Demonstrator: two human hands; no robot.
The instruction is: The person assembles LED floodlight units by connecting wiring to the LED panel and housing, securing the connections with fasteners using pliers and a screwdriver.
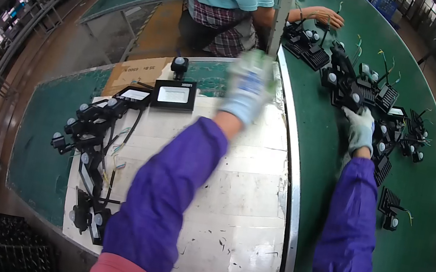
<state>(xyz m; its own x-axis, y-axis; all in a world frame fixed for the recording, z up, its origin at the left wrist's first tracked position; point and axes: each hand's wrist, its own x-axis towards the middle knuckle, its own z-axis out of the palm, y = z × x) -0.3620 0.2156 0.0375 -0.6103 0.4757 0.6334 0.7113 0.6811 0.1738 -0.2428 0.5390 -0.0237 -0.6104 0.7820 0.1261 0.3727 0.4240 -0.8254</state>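
Observation:
My left hand (249, 86), in a white and green glove, is smeared by motion over the far right edge of the white board (225, 195); its fingers cannot be made out. Over the green belt, my right hand (360, 129), also gloved, is closed on a black sensor floodlight (355, 96) at the near end of a pile. Several more black floodlights with white sensor domes and loose wires lie around that hand. Left of my left hand, one floodlight (174, 95) lies on the board with its white label up.
A row of black floodlights (91, 125) runs down the board's left side, cables trailing. Flat cardboard (136, 72) lies behind it. A metal rail (290, 189) divides board and belt, with a post (280, 19) at its far end. A co-worker's hand (323, 17) reaches over the belt.

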